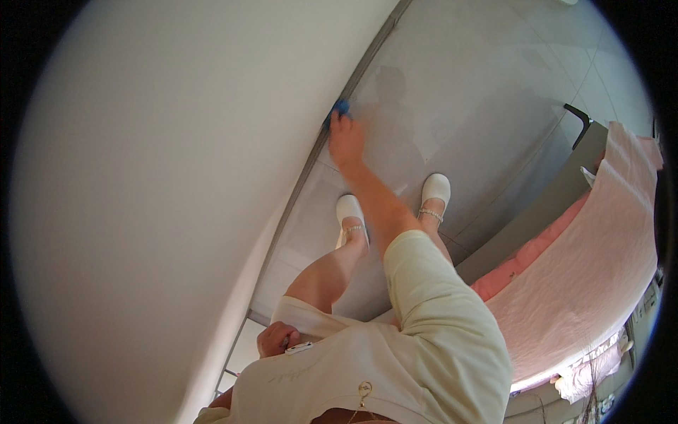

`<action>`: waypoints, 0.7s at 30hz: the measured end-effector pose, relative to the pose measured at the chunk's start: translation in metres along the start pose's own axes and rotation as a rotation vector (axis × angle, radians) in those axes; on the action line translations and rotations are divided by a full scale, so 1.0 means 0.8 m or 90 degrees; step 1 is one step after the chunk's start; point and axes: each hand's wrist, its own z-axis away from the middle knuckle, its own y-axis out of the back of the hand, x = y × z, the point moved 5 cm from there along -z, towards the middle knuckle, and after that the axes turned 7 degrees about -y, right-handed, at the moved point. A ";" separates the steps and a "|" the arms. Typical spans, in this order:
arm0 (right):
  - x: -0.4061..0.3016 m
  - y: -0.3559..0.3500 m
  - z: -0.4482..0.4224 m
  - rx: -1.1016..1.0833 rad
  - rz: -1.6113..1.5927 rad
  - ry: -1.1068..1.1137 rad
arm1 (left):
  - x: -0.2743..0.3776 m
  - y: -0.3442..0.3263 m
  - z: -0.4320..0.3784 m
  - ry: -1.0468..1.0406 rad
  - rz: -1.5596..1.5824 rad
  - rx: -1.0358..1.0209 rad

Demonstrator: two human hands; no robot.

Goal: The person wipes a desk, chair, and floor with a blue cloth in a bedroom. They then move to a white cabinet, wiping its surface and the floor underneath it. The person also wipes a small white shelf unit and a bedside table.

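My right hand (345,140) is stretched forward and low, its fingers on a crumpled blue cloth (340,107). The cloth lies against the dark grey skirting board (304,175) at the foot of the pale wall (159,175). The hand is slightly blurred, and its fingertips partly hide the cloth. Curled close to my waist, my left hand (275,339) sits beside a small white object (299,348) at my cream shirt; whether it grips anything is unclear.
Shiny grey floor tiles (476,106) lie under my white shoes (436,188). At the right stands a bed with a grey-brown frame (535,206), a black leg-like bracket (582,119) and pink bedding (577,281). The wall runs along my left.
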 end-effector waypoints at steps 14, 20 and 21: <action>-0.122 -0.042 0.287 -0.648 -0.093 -0.054 | 0.010 -0.021 0.028 -0.013 -0.132 -0.100; 0.011 0.028 0.224 -0.471 -1.026 -0.716 | 0.081 -0.033 0.024 -0.018 -0.163 -0.164; 0.027 0.079 0.203 -0.451 -1.135 -0.781 | 0.088 -0.036 0.024 -0.019 -0.174 -0.167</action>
